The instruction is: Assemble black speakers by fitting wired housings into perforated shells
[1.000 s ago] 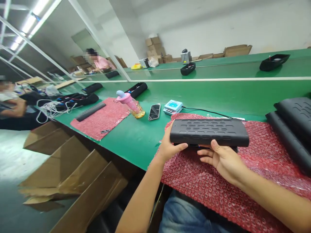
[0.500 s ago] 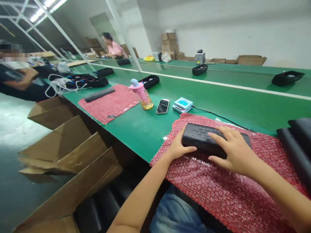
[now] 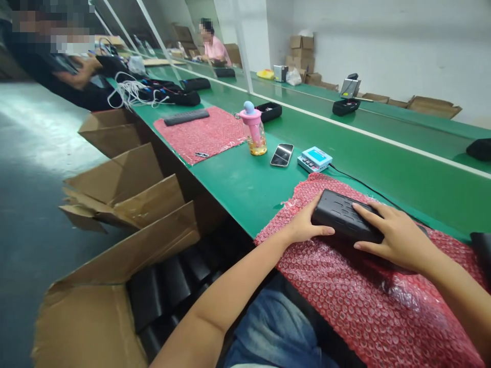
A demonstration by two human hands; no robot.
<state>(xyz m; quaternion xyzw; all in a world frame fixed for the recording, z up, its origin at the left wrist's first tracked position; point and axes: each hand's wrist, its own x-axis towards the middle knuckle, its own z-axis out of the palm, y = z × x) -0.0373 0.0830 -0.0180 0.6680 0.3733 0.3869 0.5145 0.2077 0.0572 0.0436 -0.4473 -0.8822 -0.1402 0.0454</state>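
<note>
A long black speaker housing (image 3: pixel 339 217) with slotted holes lies on a sheet of red bubble wrap (image 3: pixel 345 296) at the near edge of the green bench. My left hand (image 3: pixel 303 225) clasps its left end, thumb along the front edge. My right hand (image 3: pixel 395 237) lies over the top of the housing toward the right, fingers spread and pressing down on it. The right end of the housing is hidden under that hand.
Behind the wrap sit a small blue tester (image 3: pixel 314 158), a phone (image 3: pixel 282 154) and a pink bottle (image 3: pixel 255 130). An open cardboard box (image 3: pixel 115 301) of black housings stands at my left knee. Other people work further along the bench (image 3: pixel 245 189). More black housings (image 3: pixel 347 106) lie beyond.
The housing was held up in both hands, then laid flat on the bubble wrap. My right hand moved from underneath it onto its top. My view swung left and down.
</note>
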